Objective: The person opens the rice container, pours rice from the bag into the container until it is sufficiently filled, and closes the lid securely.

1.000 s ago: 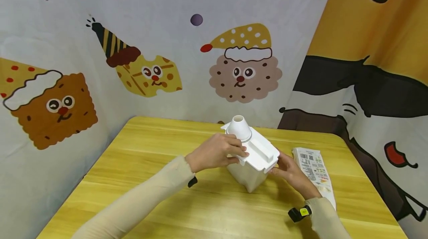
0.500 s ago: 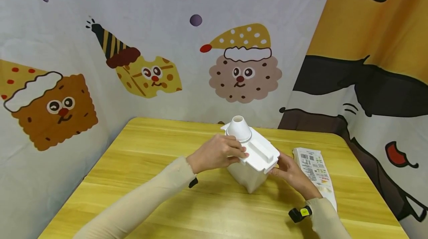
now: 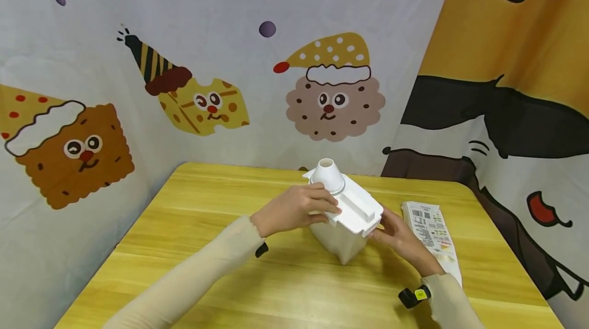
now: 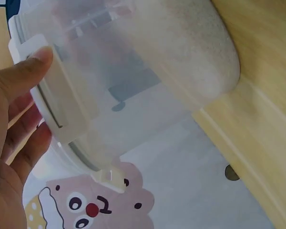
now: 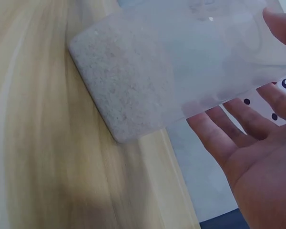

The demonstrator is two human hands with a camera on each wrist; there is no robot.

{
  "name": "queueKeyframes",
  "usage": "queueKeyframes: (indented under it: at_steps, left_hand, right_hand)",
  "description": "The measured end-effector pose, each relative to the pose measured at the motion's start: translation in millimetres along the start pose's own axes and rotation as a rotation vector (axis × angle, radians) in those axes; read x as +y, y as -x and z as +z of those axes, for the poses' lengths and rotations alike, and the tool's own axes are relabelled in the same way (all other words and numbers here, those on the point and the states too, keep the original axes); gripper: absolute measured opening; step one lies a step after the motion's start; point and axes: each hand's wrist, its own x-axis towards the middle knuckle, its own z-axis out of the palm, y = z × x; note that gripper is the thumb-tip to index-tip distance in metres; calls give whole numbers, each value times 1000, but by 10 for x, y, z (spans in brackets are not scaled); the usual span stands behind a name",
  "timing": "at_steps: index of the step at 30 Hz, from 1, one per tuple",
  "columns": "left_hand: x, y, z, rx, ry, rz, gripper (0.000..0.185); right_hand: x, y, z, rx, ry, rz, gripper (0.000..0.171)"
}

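Observation:
A translucent rice container (image 3: pixel 340 243) stands on the table, with white grains (image 5: pixel 119 76) filling its lower part. Its white lid (image 3: pixel 358 206) carries a cone-shaped cap (image 3: pixel 326 177) and a raised bar. My left hand (image 3: pixel 301 207) grips the lid's near left edge. In the left wrist view its thumb lies on a side clip (image 4: pixel 62 90), and its fingers reach over the lid's top. From the right, my right hand (image 3: pixel 399 237) holds the container just under the lid, thumb on the near face and fingers along the far side (image 5: pixel 224 126).
A flattened printed packet (image 3: pixel 432 234) lies on the wooden table (image 3: pixel 221 206), right of the container. Behind the table hangs a cartoon-printed cloth (image 3: pixel 230 22). Each wrist wears a small black device, one of them a camera with a yellow mark (image 3: pixel 420 294).

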Motion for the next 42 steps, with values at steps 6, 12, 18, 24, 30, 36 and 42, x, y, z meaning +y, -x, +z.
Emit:
queueKeyframes:
  at_steps: [6,12,18,24,30,36,42]
  left_hand:
    - [-12,12,-43,25,-77,58,26]
    - [-77,38,-78,171,-34,-57,38]
    - [-175,29,-54,191,68,-284,65]
    - [-239,-24,-19,99,262,-464,74]
    - [-266,-51,-9,93,382,-511,68]
    - [-253,-69,-26,116,396,-558,68]
    - [-222,-68,-46,142,384,-584,68]
  right_hand:
    - [-8,51,129,88,108,23,74]
    - [-43,79,306,196,220,130,91]
    - [-61,98,415,251,256,176,96]
    - [-75,99,445,271,247,198,96]
    - [-74,99,437,273,255,190,96]
    - [-85,62,400,263,273,170,95]
    - [-91,29,324,231,282,151,93]
